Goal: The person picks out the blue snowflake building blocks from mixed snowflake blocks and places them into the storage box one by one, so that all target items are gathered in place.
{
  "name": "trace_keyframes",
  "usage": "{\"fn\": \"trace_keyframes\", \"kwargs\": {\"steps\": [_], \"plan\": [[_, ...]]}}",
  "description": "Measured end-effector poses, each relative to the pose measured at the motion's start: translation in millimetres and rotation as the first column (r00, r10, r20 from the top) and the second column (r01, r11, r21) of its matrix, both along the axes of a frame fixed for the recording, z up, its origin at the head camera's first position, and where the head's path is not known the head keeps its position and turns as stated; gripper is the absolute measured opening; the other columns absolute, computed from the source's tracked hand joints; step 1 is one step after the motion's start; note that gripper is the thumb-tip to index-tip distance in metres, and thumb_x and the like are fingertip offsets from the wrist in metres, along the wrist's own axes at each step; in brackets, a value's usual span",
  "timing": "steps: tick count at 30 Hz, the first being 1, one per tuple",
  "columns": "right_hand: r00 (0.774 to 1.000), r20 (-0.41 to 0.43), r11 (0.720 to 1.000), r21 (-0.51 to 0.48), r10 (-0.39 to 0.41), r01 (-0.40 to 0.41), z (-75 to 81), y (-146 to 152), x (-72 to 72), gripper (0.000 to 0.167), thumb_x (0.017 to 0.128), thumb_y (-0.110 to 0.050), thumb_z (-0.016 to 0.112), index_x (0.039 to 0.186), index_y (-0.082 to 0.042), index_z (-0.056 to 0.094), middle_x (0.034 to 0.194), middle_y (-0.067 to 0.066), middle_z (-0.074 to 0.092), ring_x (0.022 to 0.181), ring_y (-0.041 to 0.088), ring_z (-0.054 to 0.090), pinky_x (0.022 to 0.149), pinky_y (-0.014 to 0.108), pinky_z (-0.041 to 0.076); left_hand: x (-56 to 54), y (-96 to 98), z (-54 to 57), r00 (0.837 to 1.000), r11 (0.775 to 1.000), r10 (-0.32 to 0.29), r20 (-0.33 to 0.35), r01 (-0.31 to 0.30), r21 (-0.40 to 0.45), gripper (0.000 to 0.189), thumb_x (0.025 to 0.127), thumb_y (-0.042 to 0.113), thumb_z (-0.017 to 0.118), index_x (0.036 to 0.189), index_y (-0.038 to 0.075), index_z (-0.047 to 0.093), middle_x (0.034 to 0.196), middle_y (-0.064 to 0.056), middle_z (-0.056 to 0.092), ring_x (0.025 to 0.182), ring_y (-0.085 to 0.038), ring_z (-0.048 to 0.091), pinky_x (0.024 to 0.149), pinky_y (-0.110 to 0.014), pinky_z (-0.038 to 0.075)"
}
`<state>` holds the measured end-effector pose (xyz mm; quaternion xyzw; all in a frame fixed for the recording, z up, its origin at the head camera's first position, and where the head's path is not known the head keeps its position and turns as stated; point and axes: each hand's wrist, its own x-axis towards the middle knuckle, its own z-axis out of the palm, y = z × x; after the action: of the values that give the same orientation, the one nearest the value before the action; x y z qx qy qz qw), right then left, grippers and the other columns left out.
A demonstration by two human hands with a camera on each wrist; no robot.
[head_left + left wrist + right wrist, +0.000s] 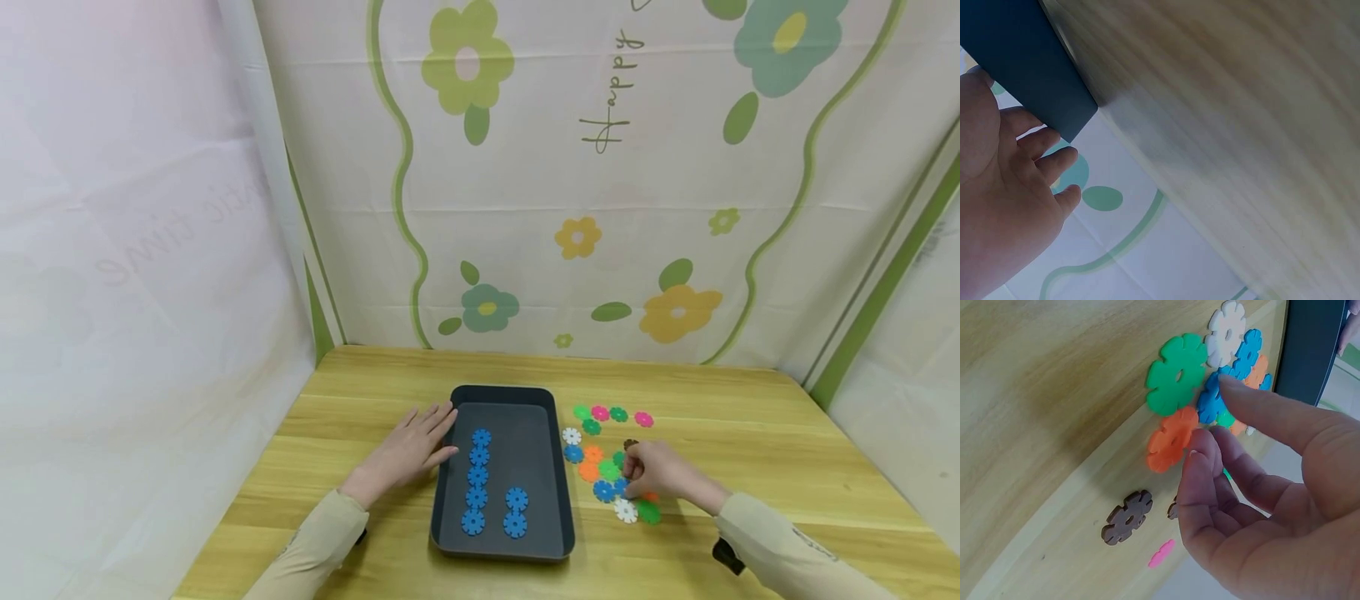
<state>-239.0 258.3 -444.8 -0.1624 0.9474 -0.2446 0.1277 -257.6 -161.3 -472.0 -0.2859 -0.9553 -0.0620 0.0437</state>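
My left hand (411, 446) rests on the left rim of a dark grey tray (534, 442), its fingers spread. Inside the tray, several blue flower-shaped discs (477, 476) form a column on the left, and two more blue discs (516, 500) sit at the lower right. My right hand (660, 471) reaches down over loose discs right of the tray. In the right wrist view its thumb tip overlaps a blue disc (1210, 401), while the curled index finger is beside an orange disc (1172, 440); thumb and index finger stand apart.
Around the right hand lie a green disc (1177, 374), a white disc (1225, 334) and a brown disc (1127, 517). Farther back are pink discs (643, 419) and more green ones (582, 412). A printed curtain (510, 183) hangs behind the wooden table (375, 375).
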Motion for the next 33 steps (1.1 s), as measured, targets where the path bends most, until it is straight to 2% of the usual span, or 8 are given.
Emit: {"fn": "trace_keyframes", "kwargs": {"steps": [6, 17, 25, 33], "plan": [[1.0, 0.025, 1.0, -0.003, -0.005, 0.005, 2.6, 0.5, 0.7, 0.029, 0.073, -0.009, 0.086, 0.086, -0.003, 0.062, 0.076, 0.003, 0.056, 0.07, 0.014, 0.047, 0.058, 0.021, 0.04, -1.3, 0.2, -0.6, 1.0, 1.0, 0.0, 0.003, 0.0, 0.009, 0.065, 0.104, 0.045, 0.045, 0.154, 0.006, 0.035, 0.162, -0.013, 0.033, 0.148, -0.034, 0.036, 0.122, -0.056, 0.027], [0.999, 0.032, 1.0, 0.005, -0.014, 0.014, 2.7, -1.4, 0.5, 0.028, 0.073, -0.008, 0.086, 0.082, -0.006, 0.059, 0.074, 0.001, 0.056, 0.067, 0.014, 0.047, 0.057, 0.022, 0.04, -1.6, 0.1, -1.5, 1.0, 1.0, 0.006, 0.0, -0.006, 0.009, 0.067, 0.103, 0.047, 0.046, 0.155, 0.008, 0.034, 0.162, -0.011, 0.032, 0.149, -0.033, 0.035, 0.122, -0.055, 0.026], [0.995, 0.01, 0.992, -0.082, 0.098, -0.097, 4.1, 3.2, -2.6, 0.017, 0.081, -0.001, 0.075, 0.085, -0.003, 0.058, 0.075, 0.001, 0.055, 0.065, 0.008, 0.044, 0.055, 0.02, 0.039, -1.7, 0.9, -0.8, 1.0, 1.0, 0.01, 0.012, -0.01, -0.002, 0.067, 0.103, 0.048, 0.044, 0.156, 0.009, 0.032, 0.163, -0.011, 0.031, 0.149, -0.032, 0.034, 0.123, -0.054, 0.025], [0.988, -0.023, 0.975, -0.16, 0.154, -0.156, 20.8, -4.9, -10.3, 0.008, 0.088, -0.001, 0.068, 0.087, -0.003, 0.061, 0.078, 0.003, 0.06, 0.064, 0.004, 0.047, 0.056, 0.02, 0.044, -1.3, 0.2, -1.8, 1.0, 1.0, 0.009, 0.006, -0.009, -0.005, 0.065, 0.104, 0.047, 0.044, 0.155, 0.007, 0.034, 0.162, -0.012, 0.033, 0.149, -0.033, 0.035, 0.122, -0.055, 0.026]]}}
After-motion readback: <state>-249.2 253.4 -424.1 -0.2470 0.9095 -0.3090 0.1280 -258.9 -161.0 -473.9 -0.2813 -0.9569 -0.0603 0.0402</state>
